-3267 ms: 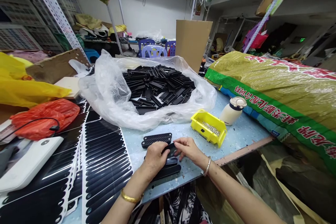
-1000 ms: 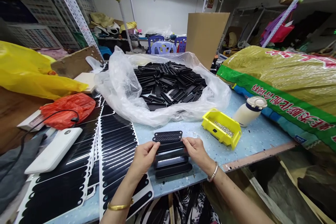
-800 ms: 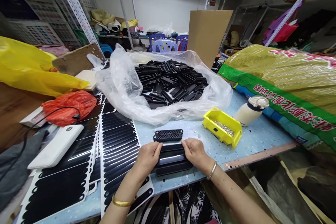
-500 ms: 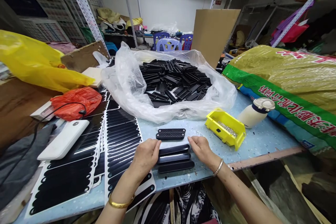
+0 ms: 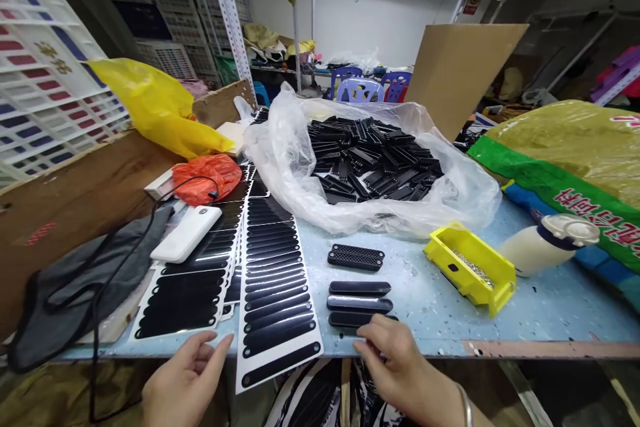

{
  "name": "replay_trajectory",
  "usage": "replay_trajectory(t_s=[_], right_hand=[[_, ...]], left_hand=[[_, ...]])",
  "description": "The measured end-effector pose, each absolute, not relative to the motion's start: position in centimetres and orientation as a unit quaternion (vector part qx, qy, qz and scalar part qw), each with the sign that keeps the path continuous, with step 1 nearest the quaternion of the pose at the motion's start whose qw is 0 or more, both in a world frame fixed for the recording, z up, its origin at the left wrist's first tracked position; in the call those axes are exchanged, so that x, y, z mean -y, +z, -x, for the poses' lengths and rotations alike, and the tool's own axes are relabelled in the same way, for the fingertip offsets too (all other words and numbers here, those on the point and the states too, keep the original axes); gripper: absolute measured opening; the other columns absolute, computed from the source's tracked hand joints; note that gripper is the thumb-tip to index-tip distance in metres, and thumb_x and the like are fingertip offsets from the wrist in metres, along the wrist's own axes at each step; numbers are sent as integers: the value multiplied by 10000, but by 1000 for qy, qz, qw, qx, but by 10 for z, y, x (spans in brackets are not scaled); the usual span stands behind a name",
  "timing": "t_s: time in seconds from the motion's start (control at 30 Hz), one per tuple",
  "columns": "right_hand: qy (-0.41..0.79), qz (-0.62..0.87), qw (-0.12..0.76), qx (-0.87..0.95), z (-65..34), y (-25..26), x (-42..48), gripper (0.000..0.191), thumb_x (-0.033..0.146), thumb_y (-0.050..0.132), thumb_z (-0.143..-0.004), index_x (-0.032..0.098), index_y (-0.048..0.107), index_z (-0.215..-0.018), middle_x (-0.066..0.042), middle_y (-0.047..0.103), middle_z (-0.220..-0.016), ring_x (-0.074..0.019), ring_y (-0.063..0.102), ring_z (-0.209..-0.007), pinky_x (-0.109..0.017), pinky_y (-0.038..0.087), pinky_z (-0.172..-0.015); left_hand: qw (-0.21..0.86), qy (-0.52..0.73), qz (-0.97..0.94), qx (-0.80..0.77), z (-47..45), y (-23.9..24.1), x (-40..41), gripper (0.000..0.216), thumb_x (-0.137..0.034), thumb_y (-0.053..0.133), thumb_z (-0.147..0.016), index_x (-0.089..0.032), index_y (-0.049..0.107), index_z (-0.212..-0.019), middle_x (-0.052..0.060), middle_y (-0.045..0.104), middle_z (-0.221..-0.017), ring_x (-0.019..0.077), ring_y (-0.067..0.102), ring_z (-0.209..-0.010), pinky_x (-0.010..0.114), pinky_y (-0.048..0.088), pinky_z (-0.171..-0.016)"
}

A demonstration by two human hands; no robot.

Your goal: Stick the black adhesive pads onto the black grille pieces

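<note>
My left hand (image 5: 187, 380) is off the table's near edge with thumb and fingers apart, holding nothing. Beside it lies a white sheet of black strip stickers (image 5: 280, 333), whose near end overhangs the edge. My right hand (image 5: 400, 363) is at the front of the table, fingers loosely bent and a small gap at the thumb; nothing shows in it. Its fingertips partly cover the nearest of three smooth black bars (image 5: 357, 303) lying in a row; whether they touch it I cannot tell. Behind the row sits a black mesh-patterned piece (image 5: 355, 257) with a screw at each end.
A clear plastic bag (image 5: 295, 193) at the back holds many black pieces (image 5: 375, 157). To the right stand a yellow bin (image 5: 450, 267) of small metal parts and a cream bottle (image 5: 543, 247). More sticker sheets, a white power bank (image 5: 187, 233) and a red bag (image 5: 207, 178) lie left.
Both hands have left the far end of the bar row and come toward the near edge, the left one swinging left and opening. The camera view has turned left.
</note>
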State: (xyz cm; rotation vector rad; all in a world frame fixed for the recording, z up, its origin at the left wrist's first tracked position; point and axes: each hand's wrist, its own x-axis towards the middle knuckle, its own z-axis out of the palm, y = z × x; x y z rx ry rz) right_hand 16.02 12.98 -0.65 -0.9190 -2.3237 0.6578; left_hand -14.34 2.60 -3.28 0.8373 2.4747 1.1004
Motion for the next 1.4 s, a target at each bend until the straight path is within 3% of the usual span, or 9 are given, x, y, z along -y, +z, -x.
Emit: replay_trajectory(t_s=[0.07,0.2,0.3,0.4,0.53,0.8,0.93,1.13,1.4], right_hand=[[232,326,242,884,-143,-17,-117,94,175,598,-840,155,637,-923,-64,612,-774,-182,587,-701,-282,453,-650],[196,281,155,927,-113,-36,-104,343,136,704,-729,148,598,-1054,-70,640,-849,-213,603,-753,-300,449,-671],[145,243,151,947,-99,-46,-104,290,81,632,-769,155,603,-1048,-53,635,-780,-182,576,-667,-273,383,-594],[133,204,200,949,-95,-51,-109,242,21,465,-846,156,625,-968,-20,579,-636,-152,498,-536,-285,289,-516],[131,165,274,938,-97,-52,-113,304,11,368,-881,106,618,-1026,-25,551,-610,-152,451,-504,-292,262,-497],[161,157,242,944,-100,-45,-105,283,66,392,-917,90,612,-1093,-55,598,-669,-169,516,-554,-291,301,-510],[264,228,251,903,-90,-35,-105,169,254,529,-916,143,656,-914,-43,581,-675,-158,537,-588,-273,371,-552],[443,312,254,801,-51,-38,-108,196,220,552,-824,118,680,-932,-39,592,-683,-141,560,-582,-250,430,-539],[597,391,191,674,-33,-31,-110,248,333,661,-713,126,648,-850,12,559,-584,-114,486,-502,-238,368,-475]], left_hand=[[239,436,-240,-834,135,-40,-26,549,-605,716,-492,-181,670,-838,-13,619,-468,190,570,-402,276,420,-423],[409,515,-153,-738,109,-46,-29,611,-559,787,-426,-147,619,-846,3,610,-437,189,556,-363,238,359,-335],[481,547,-130,-673,96,-46,-26,530,-477,821,-476,-134,628,-831,1,614,-457,158,561,-356,200,348,-330],[525,564,-110,-627,90,-41,-23,452,-489,794,-559,-122,650,-780,-2,596,-453,131,548,-331,173,315,-317],[544,577,-96,-601,86,-32,-22,414,-494,781,-589,-115,666,-709,51,658,-538,157,621,-413,165,342,-338],[540,606,-51,-581,79,-32,-29,375,-459,812,-543,-138,665,-667,4,604,-493,102,494,-374,202,396,-345],[522,631,-50,-572,77,-34,-30,343,-407,835,-526,-126,681,-649,1,596,-514,94,491,-429,202,407,-406],[488,648,-89,-578,79,-32,-30,290,-371,816,-572,-115,690,-622,-13,549,-506,61,413,-447,173,325,-428],[501,651,-135,-555,83,-28,-37,281,-357,780,-626,-128,630,-567,-52,432,-465,46,321,-423,176,241,-411]])
